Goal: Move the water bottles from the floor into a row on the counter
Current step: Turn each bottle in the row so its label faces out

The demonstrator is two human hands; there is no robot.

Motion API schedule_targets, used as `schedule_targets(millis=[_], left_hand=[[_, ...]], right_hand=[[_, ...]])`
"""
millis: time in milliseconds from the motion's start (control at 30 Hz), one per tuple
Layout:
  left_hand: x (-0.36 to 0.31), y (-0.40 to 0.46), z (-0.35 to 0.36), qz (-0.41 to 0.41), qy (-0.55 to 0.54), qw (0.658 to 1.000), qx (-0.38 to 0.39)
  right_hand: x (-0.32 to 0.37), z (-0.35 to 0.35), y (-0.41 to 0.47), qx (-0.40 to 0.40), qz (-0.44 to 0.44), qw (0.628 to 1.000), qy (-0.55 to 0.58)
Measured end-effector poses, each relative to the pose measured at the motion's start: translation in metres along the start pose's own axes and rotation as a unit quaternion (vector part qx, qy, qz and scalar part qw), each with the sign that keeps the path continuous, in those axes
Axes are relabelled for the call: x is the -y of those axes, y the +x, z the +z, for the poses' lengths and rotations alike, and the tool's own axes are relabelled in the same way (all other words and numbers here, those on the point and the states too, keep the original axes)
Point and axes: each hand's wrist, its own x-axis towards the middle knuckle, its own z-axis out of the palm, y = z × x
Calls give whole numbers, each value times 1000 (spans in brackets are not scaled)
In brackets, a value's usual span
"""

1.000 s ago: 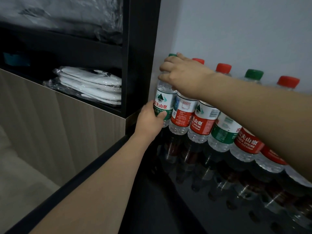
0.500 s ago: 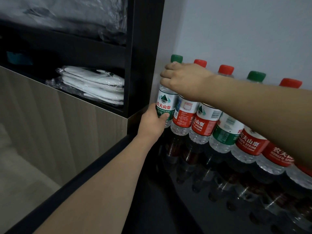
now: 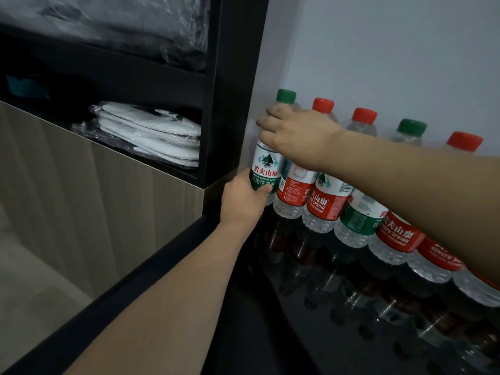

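Several water bottles stand in a row on the glossy black counter [image 3: 270, 334] against the grey wall. The leftmost one, a green-capped bottle [image 3: 266, 166], stands beside the black shelf post. My left hand [image 3: 243, 203] grips its lower body from the left. My right hand [image 3: 295, 133] wraps its shoulder just under the cap, with my forearm crossing in front of the other bottles. To its right stand a red-capped bottle [image 3: 293, 190], another red-labelled bottle [image 3: 326, 201] and a green-labelled bottle [image 3: 357, 220].
A black shelf unit [image 3: 232, 90] rises at the counter's left end. It holds white items in plastic wrap [image 3: 151, 133]. A wood-grain panel [image 3: 81, 198] lies below it. The counter's black front edge [image 3: 130, 288] runs under my left arm.
My right hand slid down from the green cap onto the bottle's shoulder, so the cap now shows. My left hand stays on the lower body. The bottle stands nearly where it was.
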Motion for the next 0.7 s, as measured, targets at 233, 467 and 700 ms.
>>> schedule_targets(millis=[233, 467, 700], left_hand=[[-2, -2, -2, 0, 12, 1000, -10], [-2, -3, -2, -2, 12, 1000, -14], [-3, -4, -1, -7, 13, 1000, -10]], right_hand=[[0, 1, -1, 2, 11, 1000, 28], [1, 2, -1, -5, 7, 1000, 29], [0, 0, -2, -7, -2, 1000, 26]])
